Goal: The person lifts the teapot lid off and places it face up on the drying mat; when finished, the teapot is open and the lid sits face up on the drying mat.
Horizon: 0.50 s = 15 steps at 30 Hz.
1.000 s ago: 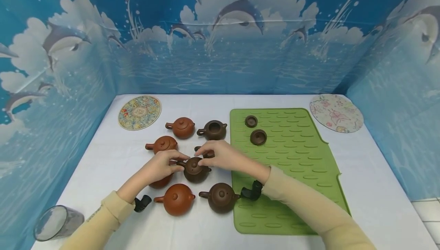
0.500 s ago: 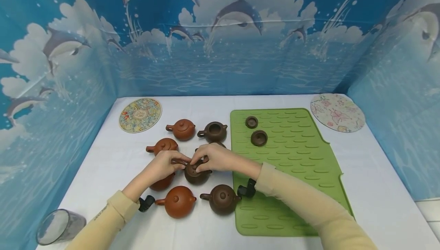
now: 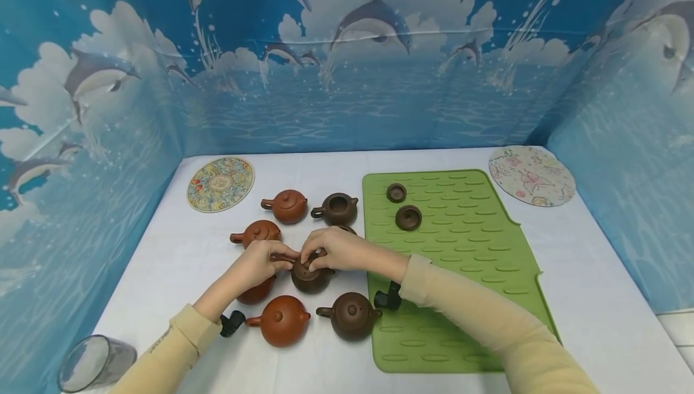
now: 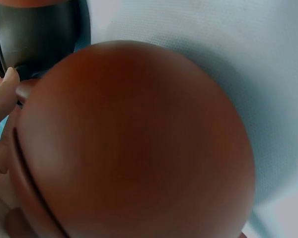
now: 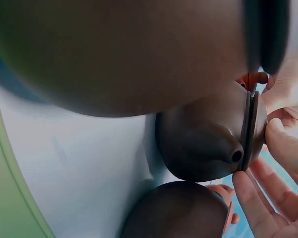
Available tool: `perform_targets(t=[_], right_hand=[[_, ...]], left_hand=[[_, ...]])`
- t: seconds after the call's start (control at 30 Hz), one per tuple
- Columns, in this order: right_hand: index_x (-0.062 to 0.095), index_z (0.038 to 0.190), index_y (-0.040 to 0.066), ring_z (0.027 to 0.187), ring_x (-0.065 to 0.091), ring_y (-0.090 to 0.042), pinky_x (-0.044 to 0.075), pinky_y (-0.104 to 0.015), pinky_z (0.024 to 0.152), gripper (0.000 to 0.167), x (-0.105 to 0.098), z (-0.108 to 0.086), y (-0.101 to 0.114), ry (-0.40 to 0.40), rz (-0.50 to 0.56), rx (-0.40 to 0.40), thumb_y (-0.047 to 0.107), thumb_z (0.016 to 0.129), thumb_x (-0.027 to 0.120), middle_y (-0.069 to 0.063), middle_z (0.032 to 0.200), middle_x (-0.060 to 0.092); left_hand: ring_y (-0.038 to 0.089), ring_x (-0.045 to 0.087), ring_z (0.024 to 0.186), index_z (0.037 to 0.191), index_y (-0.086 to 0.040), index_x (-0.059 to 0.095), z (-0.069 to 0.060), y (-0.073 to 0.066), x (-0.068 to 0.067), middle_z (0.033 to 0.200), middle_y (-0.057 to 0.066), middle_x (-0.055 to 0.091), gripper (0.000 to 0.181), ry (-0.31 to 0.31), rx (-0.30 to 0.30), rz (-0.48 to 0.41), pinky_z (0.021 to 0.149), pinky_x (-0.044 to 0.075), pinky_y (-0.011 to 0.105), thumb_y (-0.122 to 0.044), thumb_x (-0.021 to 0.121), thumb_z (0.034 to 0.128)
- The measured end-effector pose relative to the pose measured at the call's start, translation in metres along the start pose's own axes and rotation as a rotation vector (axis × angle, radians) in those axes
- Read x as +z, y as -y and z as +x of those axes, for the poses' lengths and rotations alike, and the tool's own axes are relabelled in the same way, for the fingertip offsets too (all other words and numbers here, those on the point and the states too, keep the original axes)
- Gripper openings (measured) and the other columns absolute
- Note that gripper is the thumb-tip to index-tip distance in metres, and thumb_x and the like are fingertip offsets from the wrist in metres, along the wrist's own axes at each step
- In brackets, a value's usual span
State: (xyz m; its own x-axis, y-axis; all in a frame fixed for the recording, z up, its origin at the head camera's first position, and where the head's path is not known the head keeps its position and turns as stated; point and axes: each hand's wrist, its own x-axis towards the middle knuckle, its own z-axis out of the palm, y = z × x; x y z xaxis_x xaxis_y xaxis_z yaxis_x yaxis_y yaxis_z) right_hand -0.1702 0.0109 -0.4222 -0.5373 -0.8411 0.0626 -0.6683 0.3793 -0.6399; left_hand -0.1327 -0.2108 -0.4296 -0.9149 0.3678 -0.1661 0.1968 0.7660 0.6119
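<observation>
I've got the round dark-brown clay teapot (image 3: 310, 281) left of the flat green rubbery-looking mat (image 3: 450, 285), its long axis crosswise: spout towards the mat, handle away. The left hand (image 3: 259, 264), farther from the mat, pinches that handle; the right hand (image 3: 341, 246), nearer it, pinches the matching domed clay lid (image 5: 260, 126) atop the pot. Two round dark-brown lids (image 3: 408, 217) lie on the mat.
</observation>
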Motion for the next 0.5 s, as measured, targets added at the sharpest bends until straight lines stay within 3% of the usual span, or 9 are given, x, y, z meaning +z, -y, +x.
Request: perform_targets(t=[0.13,0.27,0.43,0.5], right_hand=[[0.075,0.099,0.014,0.1,0.065,-0.011,0.055,-0.029,0.087,0.013,0.0,-0.002,-0.003,-0.02,0.037,0.011,0.016,0.086,0.076,0.002,0.107,0.072],[0.076,0.102,0.014,0.101,0.067,-0.013,0.055,-0.024,0.087,0.016,-0.003,-0.008,-0.008,-0.08,0.147,0.068,0.017,0.086,0.076,0.0,0.109,0.073],[0.076,0.107,0.012,0.097,0.067,-0.009,0.054,-0.022,0.084,0.019,-0.008,-0.023,-0.018,-0.143,0.361,0.205,0.018,0.089,0.074,-0.004,0.112,0.074],[0.074,0.112,0.009,0.096,0.067,-0.007,0.056,-0.026,0.086,0.023,-0.01,-0.031,-0.022,-0.147,0.522,0.278,0.017,0.09,0.072,-0.007,0.116,0.072]], left_hand=[[0.023,0.07,0.1,0.107,-0.009,0.077,0.0,0.0,0.001,0.104,0.005,0.076,0.023,-0.008,-0.011,0.006,0.078,0.059,0.032,-0.006,0.076,0.0838],[0.022,0.07,0.098,0.104,-0.009,0.077,0.002,0.001,0.002,0.102,0.005,0.076,0.021,-0.023,0.003,0.025,0.078,0.059,0.032,-0.006,0.077,0.0832],[0.02,0.07,0.097,0.104,-0.011,0.078,0.002,0.002,0.002,0.101,0.003,0.076,0.022,-0.025,0.013,0.014,0.078,0.059,0.03,-0.005,0.077,0.0829],[0.018,0.07,0.097,0.105,-0.012,0.078,0.001,0.003,0.002,0.102,0.002,0.076,0.023,-0.022,0.018,0.006,0.077,0.058,0.03,-0.005,0.076,0.0832]])
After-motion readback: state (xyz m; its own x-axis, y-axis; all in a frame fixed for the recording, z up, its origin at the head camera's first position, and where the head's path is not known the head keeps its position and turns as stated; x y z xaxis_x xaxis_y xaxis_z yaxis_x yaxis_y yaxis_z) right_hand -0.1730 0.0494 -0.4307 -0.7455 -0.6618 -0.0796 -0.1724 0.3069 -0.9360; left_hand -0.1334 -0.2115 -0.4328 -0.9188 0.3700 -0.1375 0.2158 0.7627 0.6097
